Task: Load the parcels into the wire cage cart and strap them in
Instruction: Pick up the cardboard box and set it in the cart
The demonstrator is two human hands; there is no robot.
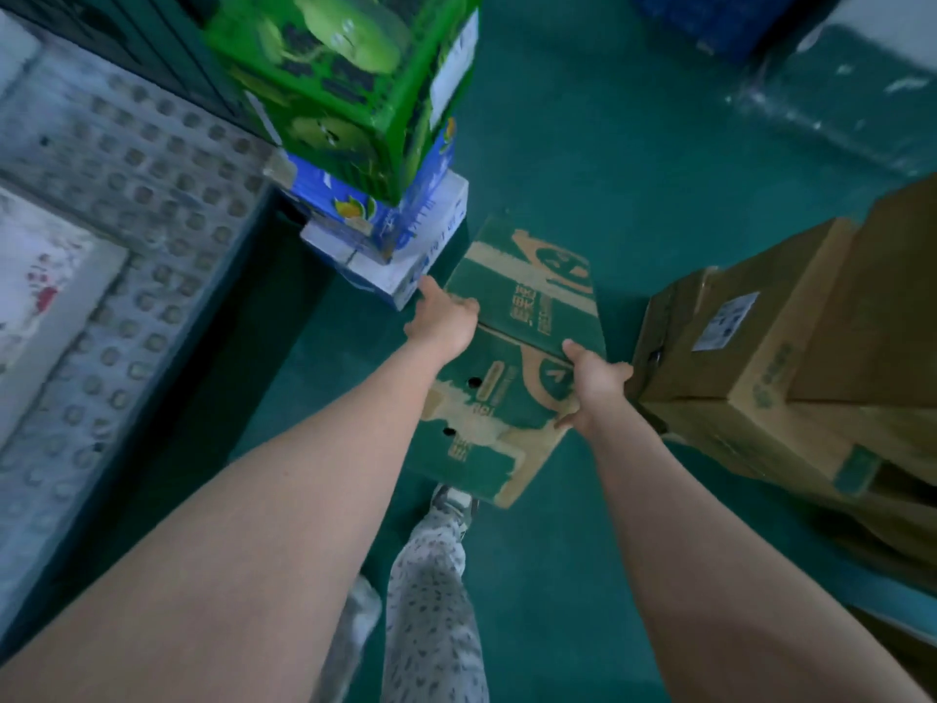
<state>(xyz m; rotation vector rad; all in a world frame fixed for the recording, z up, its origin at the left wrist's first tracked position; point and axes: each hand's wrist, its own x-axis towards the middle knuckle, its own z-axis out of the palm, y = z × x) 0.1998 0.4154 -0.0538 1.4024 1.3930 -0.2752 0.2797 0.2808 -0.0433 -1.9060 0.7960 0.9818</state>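
Green floor [608,144] spreads beneath the printed carton [527,307] you hold. Brown cartons [750,357] crowd just right of it, stacked coloured boxes [350,109] stand just left, and open floor lies beyond it. Your left hand [443,322] and right hand [598,383] grip its opposite sides; the fingers underneath are hidden.
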